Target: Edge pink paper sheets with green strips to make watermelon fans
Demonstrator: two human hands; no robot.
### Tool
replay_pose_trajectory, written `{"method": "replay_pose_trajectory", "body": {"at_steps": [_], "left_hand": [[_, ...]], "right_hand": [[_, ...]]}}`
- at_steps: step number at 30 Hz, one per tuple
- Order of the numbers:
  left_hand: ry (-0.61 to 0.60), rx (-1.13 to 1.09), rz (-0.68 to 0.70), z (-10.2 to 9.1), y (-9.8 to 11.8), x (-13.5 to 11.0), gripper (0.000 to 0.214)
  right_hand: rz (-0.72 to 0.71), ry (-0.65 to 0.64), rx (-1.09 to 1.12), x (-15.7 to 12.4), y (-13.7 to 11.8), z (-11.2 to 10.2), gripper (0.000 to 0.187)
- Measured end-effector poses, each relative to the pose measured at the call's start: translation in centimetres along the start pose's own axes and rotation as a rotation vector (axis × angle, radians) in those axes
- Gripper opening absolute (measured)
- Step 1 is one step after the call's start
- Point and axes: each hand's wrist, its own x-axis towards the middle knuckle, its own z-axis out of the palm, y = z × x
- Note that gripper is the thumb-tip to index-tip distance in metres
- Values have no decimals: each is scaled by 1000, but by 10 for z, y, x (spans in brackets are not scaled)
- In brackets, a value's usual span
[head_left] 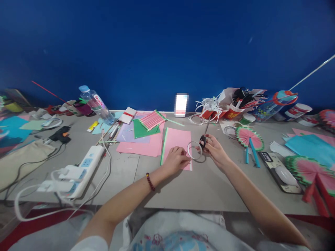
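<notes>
At the middle of the counter (167, 193): a pink sheet (178, 141), a roll (188, 153) and scissors (202, 141)

We see the left hand (176, 159) resting on the near part of the sheet, its fingers bent; whether this grip pinches anything, we cannot tell. Just right of its fingertips is the white roll, between the two hands. The right hand (215, 150) has its grip clamped on the black scissors, which point to the far side. A green strip (164, 145) runs down the sheet's left edge.

To the left we find a pleated piece (152, 120) lying partly over a green sheet (141, 131), then a power strip (87, 169) with plugs in it. A bottle (98, 106) is at the far left. Against the blue wall (157, 52) we see a bright screen (181, 104), with stuffed paper cups (232, 113) to its right. Right of the right hand lies a small fan (250, 137); nearer, a mouse (286, 175) rests on a phone (270, 168), left of a bigger fan (312, 170).
</notes>
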Motion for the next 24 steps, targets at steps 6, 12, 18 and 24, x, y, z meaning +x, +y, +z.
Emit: {"method": "replay_pose_trajectory", "body": {"at_steps": [6, 12, 18, 24], "left_hand": [[21, 60, 23, 2, -1, 0, 18], [18, 104, 60, 1, -2, 0, 18], [30, 154, 128, 4, -6, -1, 23], [-10, 270, 177, 2, 2, -5, 24]], "right_hand": [[-37, 1, 42, -21, -3, 7, 54], [-45, 4, 106, -41, 1, 22, 52], [-79, 44, 105, -43, 8, 29, 50], [-125, 60, 37, -39, 9, 36, 48]]}}
